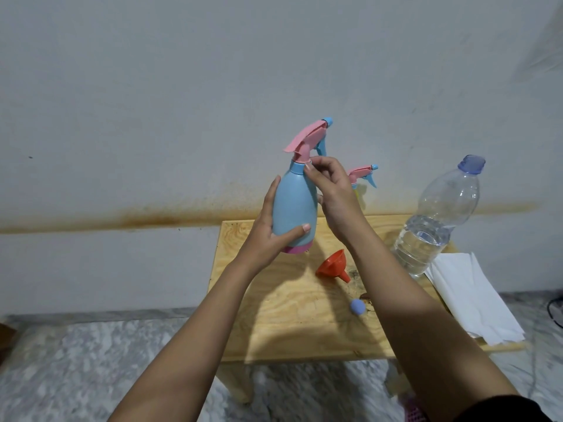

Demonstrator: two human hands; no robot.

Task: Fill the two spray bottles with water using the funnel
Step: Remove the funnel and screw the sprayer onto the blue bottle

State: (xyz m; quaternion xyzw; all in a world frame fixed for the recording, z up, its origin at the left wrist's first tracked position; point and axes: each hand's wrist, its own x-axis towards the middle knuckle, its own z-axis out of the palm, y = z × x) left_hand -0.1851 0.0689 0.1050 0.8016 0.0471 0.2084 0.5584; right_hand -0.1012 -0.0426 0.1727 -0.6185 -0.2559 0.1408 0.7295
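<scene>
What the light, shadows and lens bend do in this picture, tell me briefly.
Head view: soft light, and the arms and blue spray bottle throw a broad shadow over the wooden table. Head view: the wide lens leans the water bottle outward, with small glints on its plastic.

One head-worn wide-angle camera looks forward and down, close above the wooden table (289, 330).

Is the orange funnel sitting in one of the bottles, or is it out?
Out. The funnel lies tipped on its side on the wooden table, in no bottle's neck.
</scene>
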